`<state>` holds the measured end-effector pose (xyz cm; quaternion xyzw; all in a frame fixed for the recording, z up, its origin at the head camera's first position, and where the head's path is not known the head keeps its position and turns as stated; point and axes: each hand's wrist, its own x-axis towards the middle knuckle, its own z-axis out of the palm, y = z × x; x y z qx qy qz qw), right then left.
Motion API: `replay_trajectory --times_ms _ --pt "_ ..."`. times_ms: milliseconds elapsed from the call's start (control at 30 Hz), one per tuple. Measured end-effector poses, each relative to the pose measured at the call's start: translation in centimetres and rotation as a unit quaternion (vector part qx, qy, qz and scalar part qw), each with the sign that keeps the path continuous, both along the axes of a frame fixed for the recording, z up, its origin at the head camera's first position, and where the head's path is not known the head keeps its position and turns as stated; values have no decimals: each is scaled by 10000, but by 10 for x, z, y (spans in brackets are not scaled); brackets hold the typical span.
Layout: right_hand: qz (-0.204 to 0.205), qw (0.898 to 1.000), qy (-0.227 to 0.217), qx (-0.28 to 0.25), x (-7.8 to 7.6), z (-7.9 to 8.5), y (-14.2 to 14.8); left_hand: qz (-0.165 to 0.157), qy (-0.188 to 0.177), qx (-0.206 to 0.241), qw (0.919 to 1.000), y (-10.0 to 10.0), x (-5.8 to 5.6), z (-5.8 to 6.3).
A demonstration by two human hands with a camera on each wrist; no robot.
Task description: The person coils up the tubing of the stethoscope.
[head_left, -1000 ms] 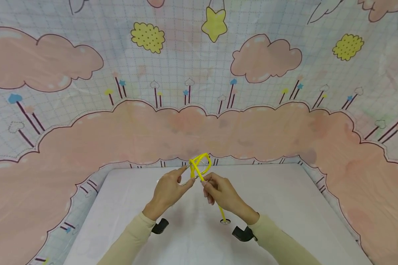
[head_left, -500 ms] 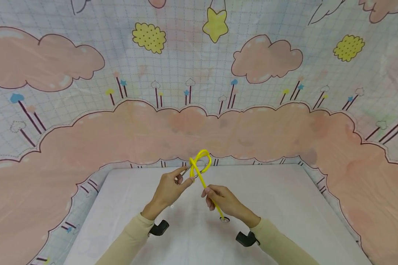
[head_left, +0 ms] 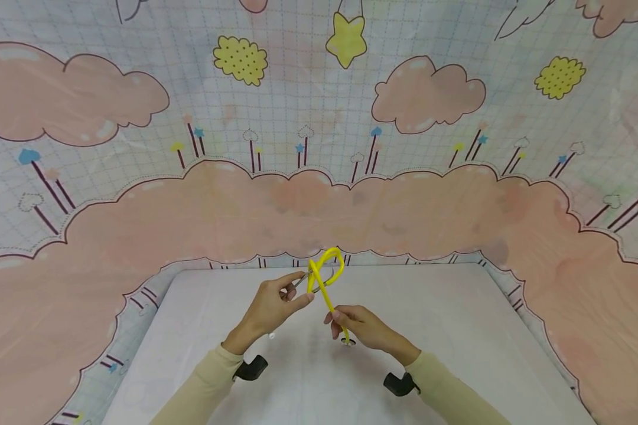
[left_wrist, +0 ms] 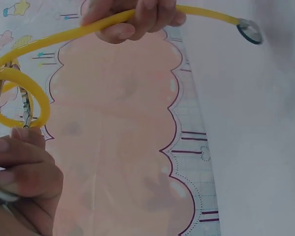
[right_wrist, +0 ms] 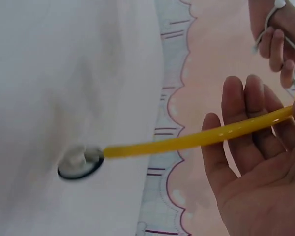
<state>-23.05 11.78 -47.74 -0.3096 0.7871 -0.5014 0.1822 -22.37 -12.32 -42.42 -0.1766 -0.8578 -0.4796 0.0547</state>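
A stethoscope with yellow tubing (head_left: 325,293) is held up over the table, its tube looped and crossing itself near the left hand. The left hand (head_left: 270,304) grips the metal ear tubes (left_wrist: 26,108), thumb and index finger spread along them. A white ear tip (right_wrist: 280,3) shows by that hand in the right wrist view. The right hand (head_left: 369,327) holds the lower tube between thumb and fingers; in the right wrist view the tube runs across its fingers (right_wrist: 234,98). Beyond this hand the round chestpiece (right_wrist: 79,162) hangs at the tube's end, blurred in that view.
Below the hands lies a white tabletop (head_left: 430,313). A patterned cloth (head_left: 276,212) with clouds and stars hangs behind it and runs down both sides. A dark wrist mount (head_left: 251,368) sits by the left sleeve, and another mount (head_left: 400,385) by the right.
The right hand has slid down the yellow tube toward the chestpiece, away from the left hand. The chestpiece has shifted up and left in the head view. The left hand keeps its grip.
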Motion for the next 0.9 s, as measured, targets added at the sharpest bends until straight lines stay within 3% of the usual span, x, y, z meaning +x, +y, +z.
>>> replay_trajectory --times_ms 200,400,600,733,900 --pt "302 9995 7 -28 -10 -14 9 -303 -341 66 9989 1 14 20" --pt "117 9997 121 163 -20 -22 18 -313 -433 58 9986 0 11 12" --pt "-228 9981 272 512 -31 -25 28 -318 -542 229 9978 -4 -2 -4" --pt "-392 9968 263 652 -38 -25 31 -507 -606 365 9962 -5 -5 -10" --pt "-580 9957 322 648 -44 -23 31 -827 -639 442 9935 -3 -4 -9"
